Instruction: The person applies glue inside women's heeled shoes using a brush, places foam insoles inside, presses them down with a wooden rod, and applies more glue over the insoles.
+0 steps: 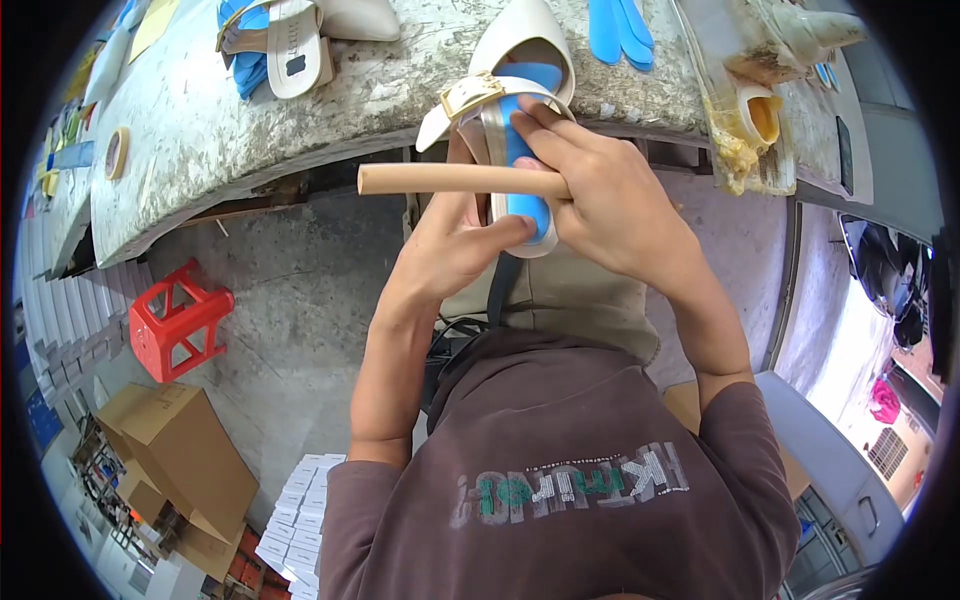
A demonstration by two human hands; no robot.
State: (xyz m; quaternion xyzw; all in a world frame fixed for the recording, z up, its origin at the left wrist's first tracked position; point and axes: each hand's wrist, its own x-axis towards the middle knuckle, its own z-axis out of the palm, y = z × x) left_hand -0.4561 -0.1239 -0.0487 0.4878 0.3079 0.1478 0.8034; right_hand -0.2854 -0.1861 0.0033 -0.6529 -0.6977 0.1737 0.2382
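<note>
A cream pointed shoe [522, 35] with a gold-buckled strap [472, 95] is held at the table's front edge, its toe pointing away from me. Along its inside lies a blue insole [529, 213]. My left hand [448, 245] is closed around the heel end, the thumb on the insole and the other fingers underneath, mostly hidden. In my right hand [612, 195] is a tan round stick [450, 180], lying crosswise above the shoe. That hand's index and middle fingers reach forward onto the insole near the strap.
On the worn white table [400, 95] are more cream shoes [297, 50], loose blue insoles [620, 30], a tape roll [117, 153] and a glue-crusted container [760, 115]. A red stool [180, 320], cardboard box [185, 450] and stacked white boxes [300, 520] stand at floor level.
</note>
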